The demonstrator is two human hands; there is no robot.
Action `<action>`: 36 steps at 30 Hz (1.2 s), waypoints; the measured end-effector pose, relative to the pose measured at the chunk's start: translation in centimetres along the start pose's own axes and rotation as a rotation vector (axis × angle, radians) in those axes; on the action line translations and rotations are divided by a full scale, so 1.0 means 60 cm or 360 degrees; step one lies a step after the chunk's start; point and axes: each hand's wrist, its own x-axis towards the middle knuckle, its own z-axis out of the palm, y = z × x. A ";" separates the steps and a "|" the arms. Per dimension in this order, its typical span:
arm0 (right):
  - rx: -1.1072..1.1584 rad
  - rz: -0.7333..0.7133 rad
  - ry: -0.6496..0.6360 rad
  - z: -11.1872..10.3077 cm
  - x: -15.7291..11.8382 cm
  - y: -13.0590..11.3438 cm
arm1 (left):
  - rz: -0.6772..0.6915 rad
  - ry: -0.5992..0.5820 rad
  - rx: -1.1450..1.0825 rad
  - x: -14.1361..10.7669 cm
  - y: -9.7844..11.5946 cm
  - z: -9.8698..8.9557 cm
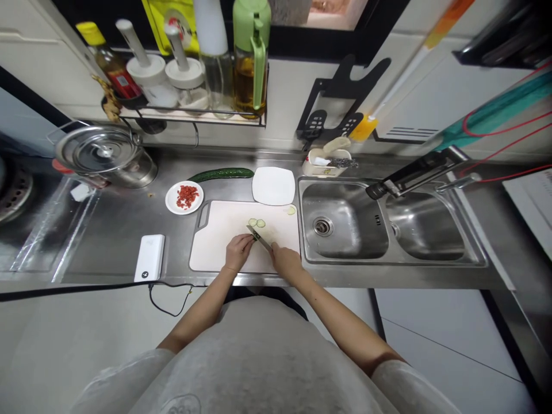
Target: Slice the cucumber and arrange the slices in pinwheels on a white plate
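Observation:
A knife lies in the closed grip of my right hand, its blade angled up and left over the white cutting board. Close to the blade on its left side, my left hand has its fingers pressed together at a small dark piece; what it is cannot be made out. Just beyond the knife tip are two pale green cucumber slices. Another slice sits at the board's top right corner. Behind the board lie a whole cucumber and a square white plate.
To the left are a round plate of chopped red pieces, a white power bank with a cable, and a lidded steel pot. A double sink borders the board on the right. Bottles stand on a wall rack.

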 end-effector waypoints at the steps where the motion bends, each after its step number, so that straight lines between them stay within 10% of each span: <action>1: -0.0015 -0.0013 0.0005 -0.002 0.000 0.000 | 0.0007 0.0010 0.0004 -0.001 -0.001 0.001; 36: -0.0053 -0.0139 -0.0069 -0.035 0.000 -0.023 | 0.0014 -0.0054 -0.0010 -0.004 -0.006 -0.002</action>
